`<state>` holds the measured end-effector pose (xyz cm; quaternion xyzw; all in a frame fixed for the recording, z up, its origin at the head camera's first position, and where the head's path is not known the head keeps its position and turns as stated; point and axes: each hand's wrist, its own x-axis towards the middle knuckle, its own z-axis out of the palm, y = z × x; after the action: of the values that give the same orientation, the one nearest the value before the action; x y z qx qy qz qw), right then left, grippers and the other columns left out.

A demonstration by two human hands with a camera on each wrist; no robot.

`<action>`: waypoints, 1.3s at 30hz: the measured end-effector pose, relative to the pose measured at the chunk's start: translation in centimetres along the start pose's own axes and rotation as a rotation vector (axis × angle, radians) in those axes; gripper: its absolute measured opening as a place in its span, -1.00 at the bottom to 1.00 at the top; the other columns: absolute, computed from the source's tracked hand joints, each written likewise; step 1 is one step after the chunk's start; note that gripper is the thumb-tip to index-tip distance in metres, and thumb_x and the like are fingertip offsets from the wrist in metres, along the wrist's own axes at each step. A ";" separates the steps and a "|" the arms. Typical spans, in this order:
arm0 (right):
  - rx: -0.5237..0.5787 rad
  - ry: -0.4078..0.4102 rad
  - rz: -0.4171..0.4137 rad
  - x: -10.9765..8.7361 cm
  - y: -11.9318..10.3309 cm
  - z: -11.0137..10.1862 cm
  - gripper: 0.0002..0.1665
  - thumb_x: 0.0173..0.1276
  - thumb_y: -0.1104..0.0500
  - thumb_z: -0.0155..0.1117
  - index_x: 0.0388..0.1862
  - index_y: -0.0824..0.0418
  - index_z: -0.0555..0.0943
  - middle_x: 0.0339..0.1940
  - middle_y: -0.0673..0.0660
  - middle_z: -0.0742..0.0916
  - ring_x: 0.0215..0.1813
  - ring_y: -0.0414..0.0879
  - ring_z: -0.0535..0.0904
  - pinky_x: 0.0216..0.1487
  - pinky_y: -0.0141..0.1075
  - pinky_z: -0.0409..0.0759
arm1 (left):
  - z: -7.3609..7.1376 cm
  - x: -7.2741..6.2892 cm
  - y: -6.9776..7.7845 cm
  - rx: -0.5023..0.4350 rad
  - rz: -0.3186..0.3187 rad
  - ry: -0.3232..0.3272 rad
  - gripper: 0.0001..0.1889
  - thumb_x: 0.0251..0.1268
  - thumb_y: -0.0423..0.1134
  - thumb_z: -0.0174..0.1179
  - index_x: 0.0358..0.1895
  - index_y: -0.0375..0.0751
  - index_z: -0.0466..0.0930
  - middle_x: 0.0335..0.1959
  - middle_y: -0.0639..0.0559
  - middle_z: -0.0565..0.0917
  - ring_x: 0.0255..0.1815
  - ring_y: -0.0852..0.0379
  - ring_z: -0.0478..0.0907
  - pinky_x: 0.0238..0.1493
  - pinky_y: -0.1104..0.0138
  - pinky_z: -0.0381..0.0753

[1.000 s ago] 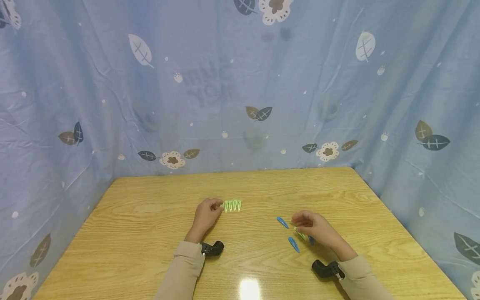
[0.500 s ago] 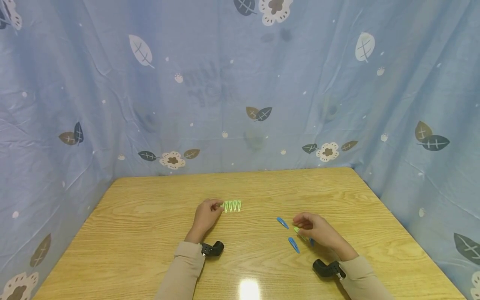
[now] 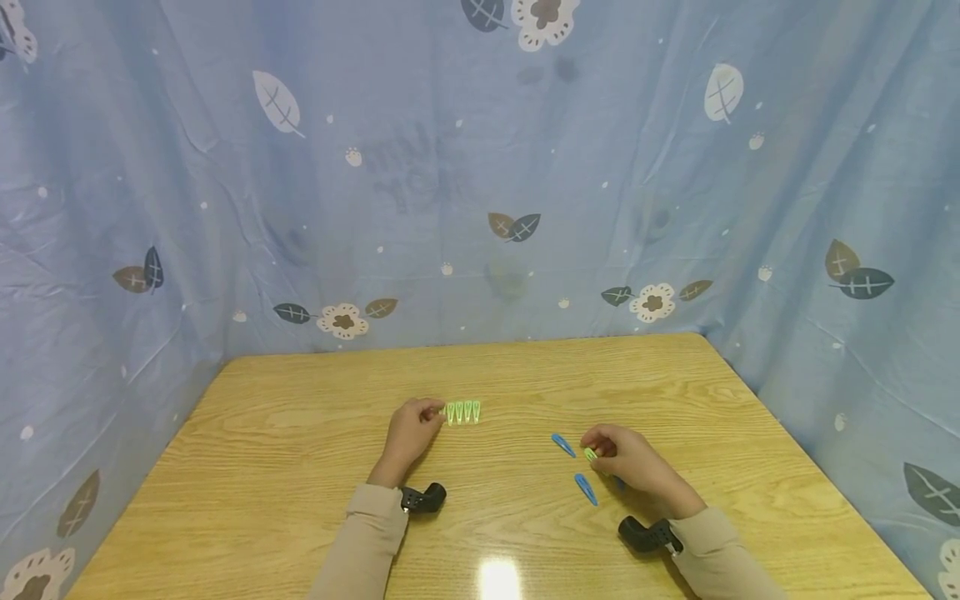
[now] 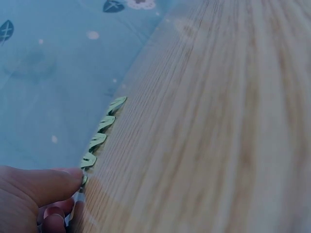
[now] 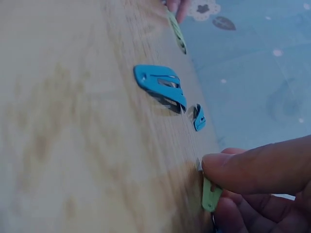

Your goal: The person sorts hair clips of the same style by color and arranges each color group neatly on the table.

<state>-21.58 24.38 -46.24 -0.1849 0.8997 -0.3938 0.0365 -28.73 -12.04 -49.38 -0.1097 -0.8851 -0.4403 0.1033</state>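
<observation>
My right hand (image 3: 628,458) pinches a green snap hair clip (image 5: 211,195) between thumb and fingers, low over the table. Two blue hair clips (image 3: 586,489) (image 5: 160,83) lie just left of it, and another blue clip (image 3: 618,483) shows partly under the hand. Farther left, my left hand (image 3: 411,433) is at the left end of a row of green hair clips (image 3: 468,412). Its thumb and finger pinch the endmost green clip (image 4: 84,180), mostly hidden by the fingertips. The row's other clips stand side by side, roughly parallel.
Everything lies on a wood-grain table (image 3: 480,367). A blue patterned curtain (image 3: 420,250) surrounds its back and sides. Each wrist carries a black camera mount (image 3: 424,498) close over the tabletop.
My right hand has closed on the green clip among the blue ones and drawn it slightly up and left. The left hand has stayed at the row.
</observation>
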 end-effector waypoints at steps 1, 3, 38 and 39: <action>0.006 0.004 0.009 0.0 -0.1 0.0 -0.75 0.27 0.35 0.28 -0.06 0.29 0.59 -0.17 0.08 0.65 -0.20 -0.15 0.52 -0.21 -0.35 0.53 | 0.0 0.0 0.0 0.002 -0.002 0.000 -0.79 0.20 -0.36 0.30 -0.10 -0.28 0.70 -0.43 0.02 0.52 -0.42 0.14 0.40 -0.36 0.30 0.43; 0.024 0.006 0.013 0.1 -0.1 0.0 -0.76 0.28 0.34 0.26 -0.06 0.31 0.59 -0.17 0.09 0.66 -0.21 -0.14 0.53 -0.22 -0.35 0.54 | -0.1 -0.1 0.0 0.007 0.001 0.000 -0.79 0.20 -0.36 0.30 -0.10 -0.28 0.70 -0.43 0.02 0.52 -0.42 0.15 0.40 -0.37 0.30 0.43; 0.341 0.084 0.056 0.2 -1.4 0.7 -0.64 0.32 0.29 0.26 0.03 0.49 0.55 -0.13 0.30 0.66 -0.20 -0.12 0.60 -0.25 -0.35 0.58 | -0.2 -0.1 0.3 0.008 0.000 0.006 -0.79 0.19 -0.36 0.30 -0.10 -0.29 0.70 -0.44 0.02 0.52 -0.43 0.15 0.39 -0.37 0.31 0.43; 0.346 0.088 0.059 0.2 -1.5 0.8 -0.64 0.32 0.30 0.27 0.03 0.49 0.55 -0.13 0.31 0.66 -0.19 -0.12 0.60 -0.24 -0.35 0.58 | -0.2 -0.1 0.3 0.009 0.001 0.006 -0.79 0.19 -0.36 0.30 -0.10 -0.29 0.70 -0.44 0.02 0.52 -0.43 0.15 0.39 -0.37 0.31 0.43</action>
<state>-21.11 22.80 -45.72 -0.1321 0.8244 -0.5490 0.0399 -28.57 -12.02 -49.07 -0.1084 -0.8868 -0.4364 0.1068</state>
